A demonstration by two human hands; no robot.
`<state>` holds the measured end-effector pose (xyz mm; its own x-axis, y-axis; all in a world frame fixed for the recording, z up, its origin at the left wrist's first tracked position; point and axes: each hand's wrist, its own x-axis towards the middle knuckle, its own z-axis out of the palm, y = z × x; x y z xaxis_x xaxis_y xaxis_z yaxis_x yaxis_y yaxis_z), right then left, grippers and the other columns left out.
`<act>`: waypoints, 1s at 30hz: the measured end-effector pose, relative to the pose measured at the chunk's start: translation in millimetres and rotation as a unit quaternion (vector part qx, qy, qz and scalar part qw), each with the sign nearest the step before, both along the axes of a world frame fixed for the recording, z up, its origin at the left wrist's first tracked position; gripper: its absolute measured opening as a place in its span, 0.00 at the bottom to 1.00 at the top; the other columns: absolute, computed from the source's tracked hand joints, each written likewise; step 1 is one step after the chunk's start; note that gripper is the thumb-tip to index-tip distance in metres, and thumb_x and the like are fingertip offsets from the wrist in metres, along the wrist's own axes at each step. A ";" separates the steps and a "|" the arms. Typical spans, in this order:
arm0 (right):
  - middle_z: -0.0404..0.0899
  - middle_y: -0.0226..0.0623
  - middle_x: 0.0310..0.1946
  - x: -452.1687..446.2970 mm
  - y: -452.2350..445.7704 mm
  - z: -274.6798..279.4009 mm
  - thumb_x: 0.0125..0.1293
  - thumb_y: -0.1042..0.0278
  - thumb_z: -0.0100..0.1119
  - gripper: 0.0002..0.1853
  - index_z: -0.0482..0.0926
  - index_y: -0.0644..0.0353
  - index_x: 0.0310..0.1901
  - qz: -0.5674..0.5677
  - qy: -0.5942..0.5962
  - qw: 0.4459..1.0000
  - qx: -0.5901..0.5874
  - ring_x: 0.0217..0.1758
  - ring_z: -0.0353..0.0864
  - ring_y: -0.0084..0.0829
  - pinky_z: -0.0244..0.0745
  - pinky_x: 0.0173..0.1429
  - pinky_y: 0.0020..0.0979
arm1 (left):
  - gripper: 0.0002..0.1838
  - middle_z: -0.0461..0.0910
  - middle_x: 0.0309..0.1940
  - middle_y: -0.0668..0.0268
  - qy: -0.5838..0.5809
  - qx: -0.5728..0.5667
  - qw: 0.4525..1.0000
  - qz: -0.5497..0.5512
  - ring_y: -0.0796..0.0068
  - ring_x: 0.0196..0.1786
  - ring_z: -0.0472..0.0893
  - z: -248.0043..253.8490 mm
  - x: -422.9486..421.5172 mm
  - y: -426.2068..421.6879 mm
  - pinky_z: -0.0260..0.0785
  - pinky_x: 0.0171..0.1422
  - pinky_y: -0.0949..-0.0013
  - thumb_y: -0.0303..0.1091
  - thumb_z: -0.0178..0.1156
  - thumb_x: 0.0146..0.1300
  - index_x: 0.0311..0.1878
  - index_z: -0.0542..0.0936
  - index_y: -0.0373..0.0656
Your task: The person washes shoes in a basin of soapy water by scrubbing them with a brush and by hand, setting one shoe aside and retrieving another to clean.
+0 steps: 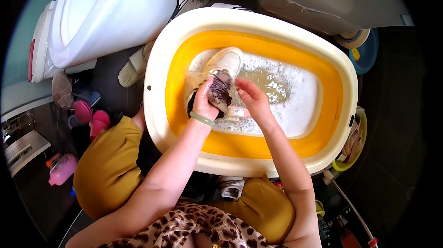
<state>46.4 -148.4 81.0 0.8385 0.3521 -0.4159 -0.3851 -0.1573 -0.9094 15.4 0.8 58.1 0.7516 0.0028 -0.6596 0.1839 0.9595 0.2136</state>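
My left hand (206, 103) is closed around the side of a wet sneaker (226, 62), with a pale toe and a dark, laced middle. The shoe is over foamy water at the left end of a yellow and cream basin (258, 156), its toe pointing away from me. Beside the laces, my right hand (254, 98) has its fingers loosely apart and holds nothing that I can see. Below the shoe, a scrub brush (236, 113) with a pinkish back and a white label lies partly in the suds. Something pale beside the shoe is partly hidden.
Beige slippers (132, 69) and pink shoes (98, 122) lie left of the basin. A white toilet-like fixture (115, 13) stands at upper left. A yellow-green tub (363, 132) holding shoes and a blue basin (370, 54) are at right. A pink bottle (63, 169) is at lower left.
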 end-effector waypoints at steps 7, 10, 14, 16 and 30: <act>0.66 0.56 0.54 -51.6 5.0 15.2 0.58 0.80 0.51 0.36 0.47 0.67 0.67 -0.017 -0.173 0.980 -0.096 0.56 0.69 0.51 0.66 0.57 0.37 | 0.15 0.78 0.41 0.63 0.025 0.048 0.997 -0.051 0.70 0.43 0.78 46.2 11.0 -34.8 0.72 0.50 0.66 0.37 0.58 0.60 0.47 0.74 0.40; 0.65 0.58 0.55 -60.0 -2.0 43.5 0.55 0.82 0.52 0.38 0.46 0.68 0.67 0.006 -0.242 0.963 -0.121 0.56 0.68 0.53 0.65 0.58 0.39 | 0.16 0.78 0.40 0.64 0.014 0.083 0.994 -0.073 0.71 0.43 0.77 65.7 20.8 -40.8 0.72 0.47 0.64 0.38 0.59 0.60 0.47 0.75 0.39; 0.63 0.61 0.57 -63.8 -7.1 57.9 0.48 0.86 0.53 0.40 0.51 0.69 0.66 0.033 -0.352 0.919 -0.177 0.56 0.67 0.56 0.66 0.58 0.42 | 0.14 0.77 0.34 0.67 0.008 0.009 0.998 -0.069 0.74 0.34 0.77 84.8 37.7 -51.4 0.75 0.38 0.66 0.38 0.60 0.60 0.45 0.75 0.40; 0.63 0.61 0.57 -62.7 -10.2 63.0 0.47 0.86 0.53 0.37 0.56 0.70 0.63 0.024 -0.411 0.888 -0.204 0.56 0.67 0.56 0.65 0.58 0.44 | 0.15 0.77 0.36 0.67 -0.025 -0.022 0.999 -0.043 0.76 0.36 0.78 86.3 44.3 -57.2 0.73 0.39 0.70 0.39 0.58 0.61 0.46 0.75 0.39; 0.76 0.33 0.45 -45.1 -70.2 12.7 0.63 0.73 0.50 0.14 0.76 0.60 0.50 -0.179 0.009 0.983 0.049 0.48 0.73 0.24 0.68 0.48 0.24 | 0.26 0.70 0.55 0.62 -0.067 0.104 0.989 -0.076 0.66 0.57 0.71 116.0 34.0 -45.1 0.65 0.62 0.59 0.52 0.44 0.66 0.60 0.67 0.45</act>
